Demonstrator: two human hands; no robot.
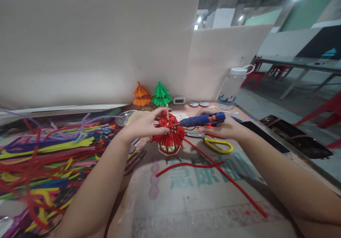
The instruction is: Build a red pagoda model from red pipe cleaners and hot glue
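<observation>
A red pipe-cleaner tree (170, 138) with a pale stick rising from its top stands on a light base (168, 149) in the middle of the work surface. My left hand (149, 124) grips its upper part from the left, thumb in front. In my right hand (215, 126) is a blue glue gun (201, 120), its nozzle pointing left against the tree's upper right side. A loose red pipe cleaner (226, 176) runs from near the tree toward the front right, crossing a shorter red pipe cleaner (183, 165). Yellow-handled scissors (218, 146) lie below my right hand.
Many coloured pipe cleaners (53, 160) are heaped at left. An orange tree (142, 97) and a green tree (160, 94) stand at the back beside a small clock (179, 100). A water bottle (229, 89) stands at back right, before a white partition (101, 46).
</observation>
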